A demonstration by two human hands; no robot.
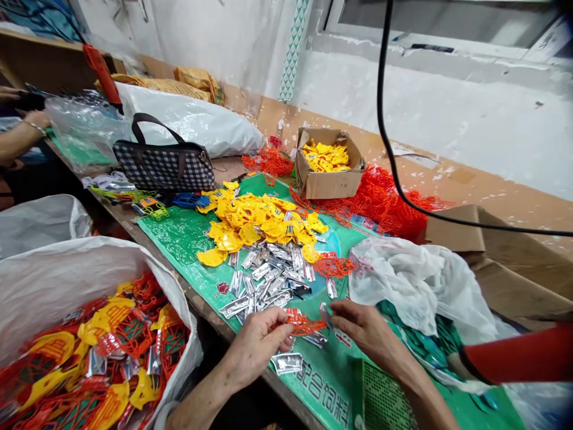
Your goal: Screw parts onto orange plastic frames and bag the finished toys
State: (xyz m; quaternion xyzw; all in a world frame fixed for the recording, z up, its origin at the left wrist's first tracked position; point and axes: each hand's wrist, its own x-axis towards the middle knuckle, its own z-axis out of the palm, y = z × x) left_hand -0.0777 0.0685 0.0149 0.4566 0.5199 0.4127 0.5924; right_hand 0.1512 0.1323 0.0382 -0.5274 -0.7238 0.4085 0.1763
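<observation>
My left hand [258,343] pinches the left end of an orange plastic lattice piece [305,324] just above the green mat [188,239]. My right hand [364,329] is closed on a small silver metal plate [325,314] at the lattice's right end. A heap of silver metal plates [268,278] lies just beyond my hands. Behind it sits a pile of yellow plastic pieces [257,218]. One loose metal plate [286,362] rests by my left wrist.
A white sack [67,280] of assembled orange and yellow parts stands at my left. A cardboard box [329,182] of yellow pieces, orange lattice heaps [385,200], a checked handbag [165,164] and a crumpled white bag [416,280] surround the mat. Another person's arm [20,134] shows far left.
</observation>
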